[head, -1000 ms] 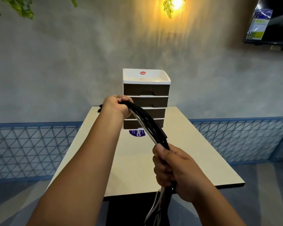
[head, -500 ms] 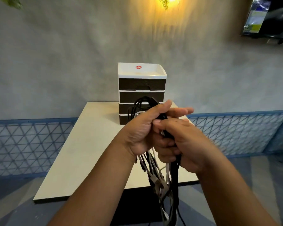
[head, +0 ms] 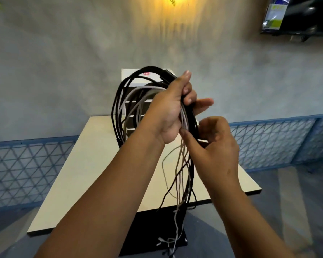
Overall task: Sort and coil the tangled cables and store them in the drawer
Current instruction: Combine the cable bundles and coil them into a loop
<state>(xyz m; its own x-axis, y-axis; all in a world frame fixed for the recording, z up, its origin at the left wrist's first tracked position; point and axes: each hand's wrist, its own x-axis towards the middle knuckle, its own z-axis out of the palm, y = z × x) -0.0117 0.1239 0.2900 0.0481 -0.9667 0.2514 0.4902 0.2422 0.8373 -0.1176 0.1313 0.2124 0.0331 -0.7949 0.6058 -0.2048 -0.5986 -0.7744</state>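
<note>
left hand (head: 172,112) raised | cables (head: 123,101) now looped | right hand (head: 215,146) lower

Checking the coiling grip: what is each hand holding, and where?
Left hand grips the looped black and white cables at the loop's right side; right hand pinches the strands just below.

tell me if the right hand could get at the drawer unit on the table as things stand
Probably not yet. The right hand pinches the cables, the left hand holds their loop up right in front of the drawer unit, and loose ends hang down to the floor. It would have to let go first.
</note>
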